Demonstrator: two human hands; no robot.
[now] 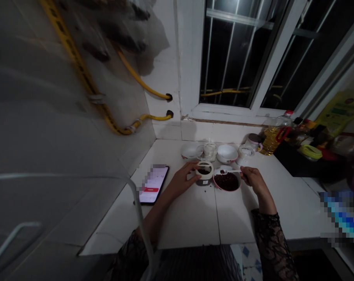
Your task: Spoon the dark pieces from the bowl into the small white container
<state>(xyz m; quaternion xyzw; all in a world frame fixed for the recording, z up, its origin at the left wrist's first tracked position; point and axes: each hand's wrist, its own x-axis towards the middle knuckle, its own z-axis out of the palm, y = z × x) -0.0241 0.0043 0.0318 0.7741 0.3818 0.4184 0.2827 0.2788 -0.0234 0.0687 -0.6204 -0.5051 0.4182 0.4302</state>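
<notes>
My left hand [184, 179] is closed round the side of a small clear jar [204, 182] with a pale rim and dark contents. In my right hand [251, 177] is the handle of a small white spoon [232, 171]. The spoon's bowl end, with a little dark stuff on it, is over a white bowl [239, 186] with a pink rim. Dark reddish-brown bits [226, 181] fill much of that bowl. A few dark specks lie on the tiles in front of the jar.
Behind stand an empty white bowl [227, 153], another pale bowl [191, 150] and glass jars [209, 150]. A phone [153, 185] with a lit screen lies left. Right are an oil bottle [270, 138] and a dark box [295, 160]. A pale curved bar [137, 203] crosses the left foreground.
</notes>
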